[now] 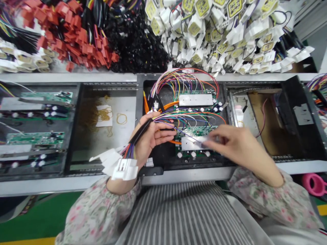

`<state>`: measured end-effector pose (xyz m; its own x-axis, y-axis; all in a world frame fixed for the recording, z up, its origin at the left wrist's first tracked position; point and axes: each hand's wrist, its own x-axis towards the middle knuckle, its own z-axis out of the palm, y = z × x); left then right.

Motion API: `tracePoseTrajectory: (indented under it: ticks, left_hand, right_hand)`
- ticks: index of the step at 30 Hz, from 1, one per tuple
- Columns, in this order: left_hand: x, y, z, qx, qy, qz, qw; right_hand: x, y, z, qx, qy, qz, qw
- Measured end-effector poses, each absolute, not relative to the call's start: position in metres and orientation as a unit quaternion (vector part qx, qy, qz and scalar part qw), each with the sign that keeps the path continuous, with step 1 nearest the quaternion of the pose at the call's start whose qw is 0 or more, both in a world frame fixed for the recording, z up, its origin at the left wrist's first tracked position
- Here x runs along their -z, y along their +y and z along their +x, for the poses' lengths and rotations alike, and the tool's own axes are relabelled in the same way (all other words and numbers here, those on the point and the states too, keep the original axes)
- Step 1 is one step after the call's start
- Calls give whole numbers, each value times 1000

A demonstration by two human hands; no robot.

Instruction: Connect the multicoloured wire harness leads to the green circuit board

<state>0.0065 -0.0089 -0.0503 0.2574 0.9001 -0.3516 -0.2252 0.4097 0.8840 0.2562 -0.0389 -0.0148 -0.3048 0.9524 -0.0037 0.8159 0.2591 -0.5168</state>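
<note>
Bundle of thin wires in many colours, partly wrapped in a black sleeve [143, 131], lay across the palm of the left hand [149, 137]. Fingers curled shut around the bundle, thumb on top. Ended below the wrist in a bunch of white plastic plugs [120, 165], hanging over the grey metal front edge of the bench [76, 182]. At the other end, fanned out in loops of purple, blue, yellow and orange toward the green circuit board with a shiny silver plate [195, 141].

Right hand [230, 143] hovered over that board, fingertips pinched together at the silver plate; blurred, so cannot tell what was pinched, if anything. Second green circuit board with a silver plate [195, 99] sat just behind the first, both inside the black tray in the middle [153, 160], with more looping wires above.

Open room mostly to the left: a grey tray with yellow rubber bands [122, 118] and a small white paper [104, 115]. Further left, more green boards in a dark tray [35, 137]. To the right, a tray with a brown cardboard floor [268, 129].

Along the back edge, piles: red plastic plugs [74, 30], black plugs [135, 44], white and yellow plugs [224, 30]. Close in front, striped grey cloth [189, 214] and flowered sleeves [94, 211].
</note>
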Motion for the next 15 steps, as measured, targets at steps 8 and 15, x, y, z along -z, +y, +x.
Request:
tracePoseTrajectory:
  ticks: [8,15]
  left_hand:
    - [33,6,-4,-217,610,665,373]
    - [31,9,-3,15,487,873,-33]
  right_hand:
    - [20,-31,243,-226,-703,-617,273]
    - [43,-19,238,-259,-695,-614,269]
